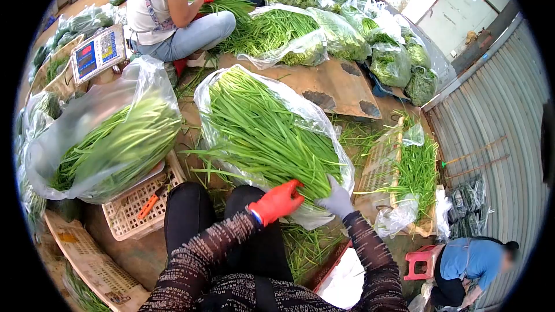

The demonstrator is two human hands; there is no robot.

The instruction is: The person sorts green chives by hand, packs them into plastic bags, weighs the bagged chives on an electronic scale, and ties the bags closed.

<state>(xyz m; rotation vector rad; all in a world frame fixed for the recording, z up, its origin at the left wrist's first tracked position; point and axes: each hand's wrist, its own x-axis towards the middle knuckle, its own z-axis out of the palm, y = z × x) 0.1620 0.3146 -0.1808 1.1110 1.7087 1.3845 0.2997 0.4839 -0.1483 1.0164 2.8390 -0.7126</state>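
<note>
The left hand point(277, 201) and right hand point(337, 200) touch green leaves point(269, 130) at the near edge of their bag point(313, 218); I can't tell whether fingers grip.

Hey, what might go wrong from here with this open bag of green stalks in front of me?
Some green stalks stick out past the left side of the plastic bag, so they might slip out or snap. Your left grip and right grip are both at the near end, so the far end could shift unchecked. The orange-handled tool lying on the crate by your left leg could perhaps get knocked off.
</note>
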